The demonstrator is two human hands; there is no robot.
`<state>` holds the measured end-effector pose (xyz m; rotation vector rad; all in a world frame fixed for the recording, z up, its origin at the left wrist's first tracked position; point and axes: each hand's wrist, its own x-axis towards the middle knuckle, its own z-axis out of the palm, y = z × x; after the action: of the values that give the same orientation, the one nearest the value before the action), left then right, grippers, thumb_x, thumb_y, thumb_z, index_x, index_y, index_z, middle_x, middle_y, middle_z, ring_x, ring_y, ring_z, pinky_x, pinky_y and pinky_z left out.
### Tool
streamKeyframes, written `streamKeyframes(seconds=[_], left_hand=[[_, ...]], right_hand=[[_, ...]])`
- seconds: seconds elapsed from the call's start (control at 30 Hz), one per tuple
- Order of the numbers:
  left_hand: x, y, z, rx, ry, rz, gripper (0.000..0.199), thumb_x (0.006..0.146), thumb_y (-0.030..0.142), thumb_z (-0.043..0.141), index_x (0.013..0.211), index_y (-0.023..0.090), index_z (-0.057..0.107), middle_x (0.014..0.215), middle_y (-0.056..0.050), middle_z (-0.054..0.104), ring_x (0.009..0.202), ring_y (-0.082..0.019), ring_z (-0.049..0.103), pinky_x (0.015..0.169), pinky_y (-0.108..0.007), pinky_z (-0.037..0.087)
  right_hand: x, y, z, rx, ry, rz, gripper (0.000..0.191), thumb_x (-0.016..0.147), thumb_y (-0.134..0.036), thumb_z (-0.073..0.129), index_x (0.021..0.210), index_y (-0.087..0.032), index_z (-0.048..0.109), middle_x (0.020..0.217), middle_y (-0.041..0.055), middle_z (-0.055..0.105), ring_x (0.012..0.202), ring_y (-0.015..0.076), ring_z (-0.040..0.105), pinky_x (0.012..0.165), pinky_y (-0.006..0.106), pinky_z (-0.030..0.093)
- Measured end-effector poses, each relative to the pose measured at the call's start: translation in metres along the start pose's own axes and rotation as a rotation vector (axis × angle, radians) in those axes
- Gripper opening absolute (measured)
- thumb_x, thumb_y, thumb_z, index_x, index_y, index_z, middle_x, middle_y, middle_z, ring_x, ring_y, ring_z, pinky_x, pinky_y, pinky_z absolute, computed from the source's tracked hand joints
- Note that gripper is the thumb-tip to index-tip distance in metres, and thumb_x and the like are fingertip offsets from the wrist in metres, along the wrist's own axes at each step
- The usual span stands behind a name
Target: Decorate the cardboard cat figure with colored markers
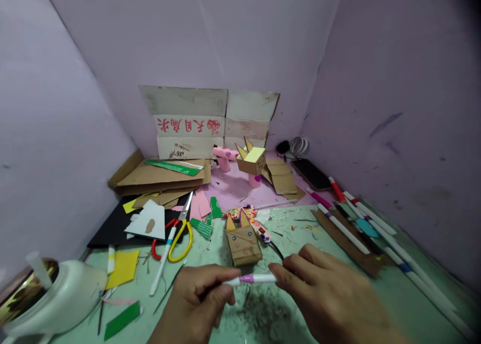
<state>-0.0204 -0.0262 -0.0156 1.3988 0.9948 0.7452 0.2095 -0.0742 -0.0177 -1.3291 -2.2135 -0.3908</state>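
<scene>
Both hands pinch one marker pen (259, 279), white with a pink-purple band, held level above the front of the table. My left hand (201, 301) is closed on its left end, and my right hand (319, 291) is closed on its right end. I cannot tell whether a cap is on it. Just beyond the pen sits a brown cardboard box head (245, 247) with two pointed ears and small eyes, facing me. A patterned glue gun (261, 231) lies partly hidden behind that head, its dark cord running toward my right hand.
Scissors (180, 233) with red and yellow handles lie left, beside a white marker (163, 261). A second box-headed cardboard figure (251, 162) stands at the back. Several markers (343, 228) and a phone (311, 173) lie right. A white pot (63, 299) fills the near left corner.
</scene>
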Motion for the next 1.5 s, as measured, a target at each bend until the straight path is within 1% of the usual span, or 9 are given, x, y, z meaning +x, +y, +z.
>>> streamKeyframes(seconds=[0.33,0.57,0.73,0.83,0.93,1.0,1.07,1.3,1.5], left_hand=[[0.001,0.002,0.001,0.052,-0.114,-0.104,0.008,0.08,0.029,0.064,0.08,0.021,0.068,0.061,-0.001,0.066,0.045,-0.01,0.047,0.044,-0.019,0.033],[-0.006,0.003,0.016,0.25,0.151,0.202,0.013,0.073,0.025,0.068,0.061,0.028,0.072,0.047,0.0,0.06,0.048,-0.016,0.048,0.055,-0.029,0.039],[-0.005,0.007,0.016,0.261,0.099,0.221,0.011,0.076,0.027,0.069,0.066,0.028,0.074,0.052,-0.001,0.062,0.047,-0.016,0.048,0.051,-0.029,0.038],[0.006,0.007,0.002,0.02,0.165,0.235,0.026,0.074,0.027,0.072,0.099,0.029,0.073,0.072,-0.002,0.067,0.047,-0.012,0.048,0.045,-0.024,0.039],[0.022,-0.004,-0.011,0.0,0.352,0.228,0.053,0.069,0.021,0.075,0.12,0.026,0.061,0.083,-0.002,0.063,0.053,-0.011,0.051,0.048,-0.021,0.043],[0.031,-0.018,-0.013,0.132,0.282,0.077,0.068,0.065,0.014,0.076,0.128,0.023,0.054,0.079,0.0,0.059,0.052,-0.011,0.05,0.048,-0.02,0.042],[0.037,-0.034,-0.007,0.178,0.168,-0.052,0.081,0.062,0.009,0.075,0.137,0.021,0.046,0.077,0.002,0.056,0.049,-0.01,0.047,0.046,-0.019,0.04],[0.045,-0.061,0.019,-0.09,0.158,0.003,0.085,0.058,0.001,0.075,0.136,0.021,0.047,0.09,-0.006,0.063,0.076,-0.021,0.061,0.065,-0.027,0.05],[0.048,-0.074,0.019,0.206,0.126,0.185,0.074,0.067,0.007,0.068,0.135,0.024,0.046,0.12,-0.01,0.06,0.105,-0.027,0.06,0.081,-0.035,0.054]], right_hand=[[-0.002,-0.006,0.005,0.03,0.052,-0.01,0.037,0.102,-0.02,0.035,0.085,-0.02,0.067,0.062,0.0003,0.057,0.059,0.0182,0.044,0.052,0.034,0.027],[-0.007,-0.006,0.01,0.255,-0.025,-0.049,0.034,0.097,-0.014,0.036,0.081,-0.018,0.065,0.061,0.0014,0.059,0.055,0.0161,0.044,0.049,0.033,0.029],[-0.007,0.0,0.012,0.368,-0.012,-0.044,0.028,0.094,-0.014,0.042,0.084,-0.017,0.067,0.06,0.0016,0.059,0.053,0.0161,0.045,0.047,0.031,0.03],[-0.007,0.02,0.008,0.674,-0.051,0.169,0.017,0.091,-0.019,0.054,0.086,-0.02,0.07,0.074,0.003,0.066,0.068,0.0164,0.059,0.057,0.028,0.044],[-0.011,0.042,0.008,0.855,0.167,0.633,0.009,0.082,-0.031,0.068,0.079,-0.024,0.073,0.078,0.0018,0.067,0.068,0.0158,0.061,0.06,0.026,0.048],[-0.013,0.048,0.014,0.924,0.354,0.876,0.015,0.078,-0.039,0.073,0.08,-0.024,0.073,0.067,-0.0003,0.064,0.056,0.0136,0.056,0.051,0.024,0.046],[-0.013,0.044,0.023,1.014,0.419,0.962,0.02,0.077,-0.044,0.073,0.081,-0.024,0.07,0.057,-0.0027,0.058,0.048,0.0125,0.051,0.046,0.024,0.043],[-0.004,0.01,0.055,0.909,0.299,0.907,0.02,0.086,-0.041,0.063,0.082,-0.022,0.066,0.063,-0.0006,0.06,0.058,0.0157,0.057,0.057,0.027,0.046],[0.003,-0.01,0.067,0.858,0.424,0.672,0.012,0.093,-0.031,0.057,0.091,-0.025,0.067,0.075,0.0007,0.065,0.063,0.0155,0.06,0.059,0.026,0.047]])
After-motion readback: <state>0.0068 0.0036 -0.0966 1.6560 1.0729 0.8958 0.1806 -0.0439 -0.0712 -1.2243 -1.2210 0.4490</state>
